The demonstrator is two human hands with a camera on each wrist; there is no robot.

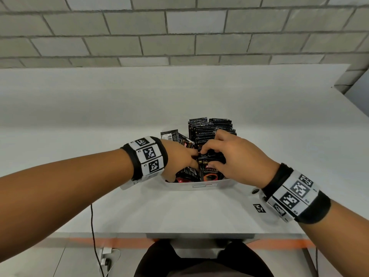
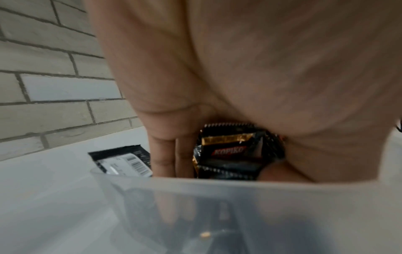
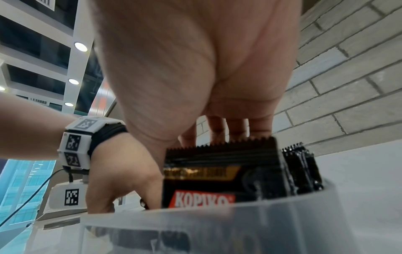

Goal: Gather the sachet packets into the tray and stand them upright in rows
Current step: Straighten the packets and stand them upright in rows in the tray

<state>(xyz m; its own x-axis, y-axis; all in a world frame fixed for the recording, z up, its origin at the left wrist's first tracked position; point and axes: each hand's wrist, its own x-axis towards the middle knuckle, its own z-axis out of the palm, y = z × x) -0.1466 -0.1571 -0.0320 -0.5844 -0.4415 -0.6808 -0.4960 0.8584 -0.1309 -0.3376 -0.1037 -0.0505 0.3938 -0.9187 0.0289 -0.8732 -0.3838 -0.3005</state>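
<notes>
A translucent tray point(image 1: 199, 185) stands mid-table. Several black sachet packets point(image 1: 212, 127) stand upright in rows in its back right part. My right hand point(image 1: 211, 155) grips a bunch of upright sachets point(image 3: 219, 170) at the tray's front right, its fingers point(image 3: 217, 130) behind their serrated tops and the thumb in front. My left hand point(image 1: 186, 162) reaches down into the left part of the tray point(image 2: 239, 192). Its fingers point(image 2: 165, 154) and thumb hold loose sachets point(image 2: 230, 151). One sachet point(image 2: 126, 161) leans at the back left, barcode side showing.
The tray sits on a white table point(image 1: 119, 116) backed by a grey brick wall point(image 1: 179, 27). A small black-and-white marker tag point(image 1: 259, 208) lies on the table to the front right. A thin cable point(image 1: 92, 226) hangs over the front edge at the left.
</notes>
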